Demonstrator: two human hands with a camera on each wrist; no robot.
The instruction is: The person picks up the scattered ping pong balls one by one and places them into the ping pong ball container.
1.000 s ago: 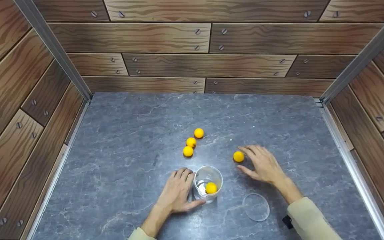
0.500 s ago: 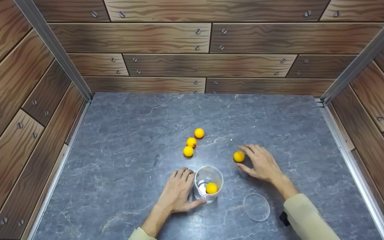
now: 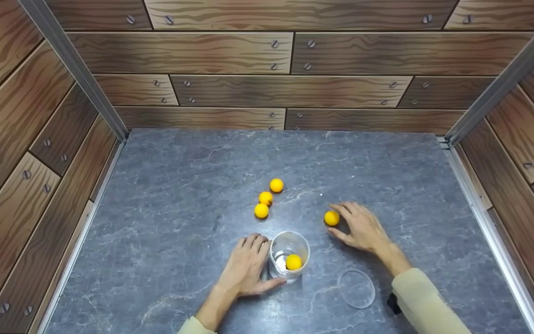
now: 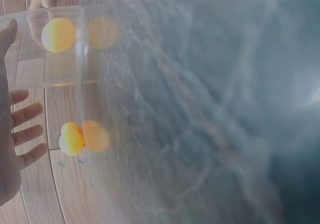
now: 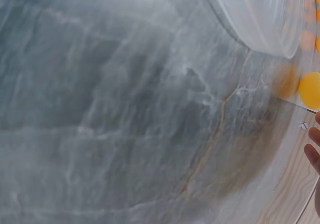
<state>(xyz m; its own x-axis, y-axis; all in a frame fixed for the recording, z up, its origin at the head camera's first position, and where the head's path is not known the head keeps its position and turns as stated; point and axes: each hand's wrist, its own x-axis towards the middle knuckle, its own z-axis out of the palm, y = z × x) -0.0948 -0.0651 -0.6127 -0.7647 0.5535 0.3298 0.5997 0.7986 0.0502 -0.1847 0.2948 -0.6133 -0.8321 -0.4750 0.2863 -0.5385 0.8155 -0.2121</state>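
In the head view a clear plastic cup (image 3: 290,250) stands upright with one orange ball (image 3: 294,262) inside, of table-tennis-ball look. My left hand (image 3: 247,266) rests at the cup's left side, its thumb reaching across the front. The left wrist view shows this hand's fingers (image 4: 27,115) nearly straight beside the cup (image 4: 60,74). To the cup's right, my right hand (image 3: 363,228) has thumb and fingers spread either side of another orange ball (image 3: 331,218) on the table. Whether they touch it I cannot tell; the right wrist view catches only fingertips (image 5: 314,135) near a ball (image 5: 311,90).
Beyond the cup, three more orange balls (image 3: 261,210) lie in a slanting row on the grey marbled table (image 3: 179,185). A round clear lid (image 3: 356,288) lies flat at right front. Wood-patterned walls (image 3: 230,88) enclose the table at the back and sides.
The right thumb has moved slightly inward, nearer the ball, and the right forearm has shifted a little left. The left hand, cup and balls stay in place.
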